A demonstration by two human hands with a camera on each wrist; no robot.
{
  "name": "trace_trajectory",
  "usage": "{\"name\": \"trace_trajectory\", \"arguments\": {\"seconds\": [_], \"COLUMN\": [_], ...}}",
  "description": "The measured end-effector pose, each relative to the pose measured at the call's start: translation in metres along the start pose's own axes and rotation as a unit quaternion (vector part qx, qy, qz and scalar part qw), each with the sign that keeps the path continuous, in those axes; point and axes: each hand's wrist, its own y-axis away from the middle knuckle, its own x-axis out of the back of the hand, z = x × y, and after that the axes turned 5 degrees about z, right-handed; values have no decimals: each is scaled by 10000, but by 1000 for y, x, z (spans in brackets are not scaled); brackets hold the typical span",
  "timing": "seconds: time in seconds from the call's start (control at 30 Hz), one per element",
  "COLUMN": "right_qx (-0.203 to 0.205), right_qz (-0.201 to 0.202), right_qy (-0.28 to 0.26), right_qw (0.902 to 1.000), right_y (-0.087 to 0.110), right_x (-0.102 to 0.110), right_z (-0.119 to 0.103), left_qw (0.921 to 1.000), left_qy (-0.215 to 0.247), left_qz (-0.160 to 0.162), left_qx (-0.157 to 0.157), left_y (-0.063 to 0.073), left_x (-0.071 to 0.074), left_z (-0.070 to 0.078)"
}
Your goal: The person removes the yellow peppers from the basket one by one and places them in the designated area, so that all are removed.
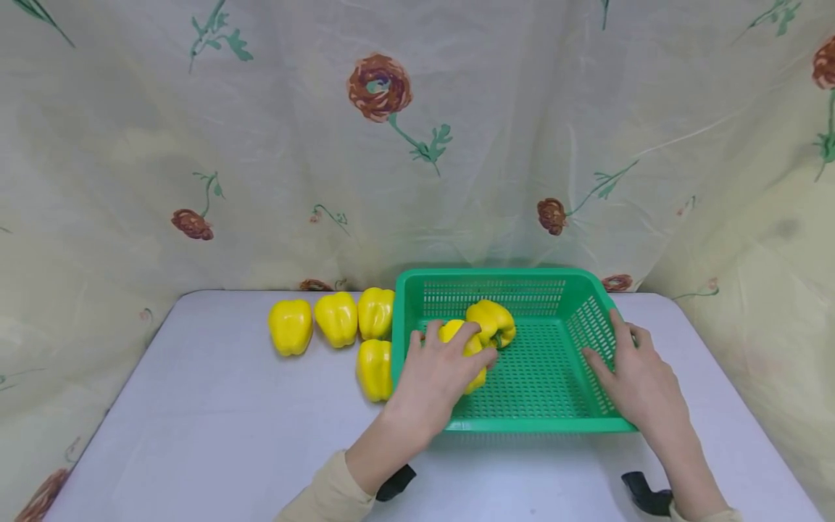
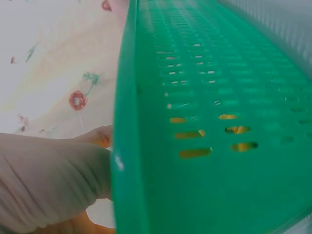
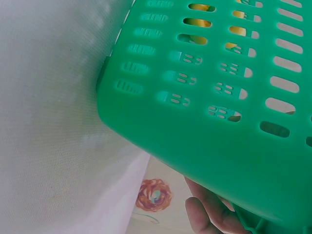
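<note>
A green plastic basket [image 1: 541, 424] with slotted walls stands on the table, also filling much of the left wrist view [image 2: 219, 190] and right wrist view [image 3: 195, 131]. Reaching over its left part, my left hand [image 1: 435, 371] holds a yellow bell pepper [image 1: 478, 378], which the fingers partly cover. Another yellow bell pepper [image 1: 492, 320] lies behind it on the basket floor. My right hand [image 1: 644, 380] grips the basket's right rim, thumb inside; some of its fingers [image 3: 207, 209] show beyond the wall in the right wrist view.
Several more yellow bell peppers [image 1: 336, 319] sit on the white table [image 1: 228, 413] just left of the basket. A flower-printed curtain [image 1: 483, 181] hangs behind and along the sides. Black curved pieces [image 1: 646, 495] show beside both wrists.
</note>
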Motion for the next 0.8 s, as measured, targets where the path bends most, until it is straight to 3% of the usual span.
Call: {"name": "trace_trajectory", "arguments": {"seconds": [0.1,0.23,0.63,0.8], "right_qx": [1,-14,-34,3], "right_qz": [-14,-61,-82,-38], "right_qy": [-8,-15,-10,-18], "right_qw": [10000,10000,10000,10000], "right_y": [0,0,1,1], "right_x": [1,1,1,1], "right_z": [0,-1,0,-1], "left_qw": [9995,9983,9955,9962], "left_qy": [223,483,831,591], "left_qz": [-181,-186,294,522], "left_qx": [133,276,362,367], "left_y": [2,5,15,17], "left_x": [3,9,17,20], "left_z": [-3,-8,-28,-33]}}
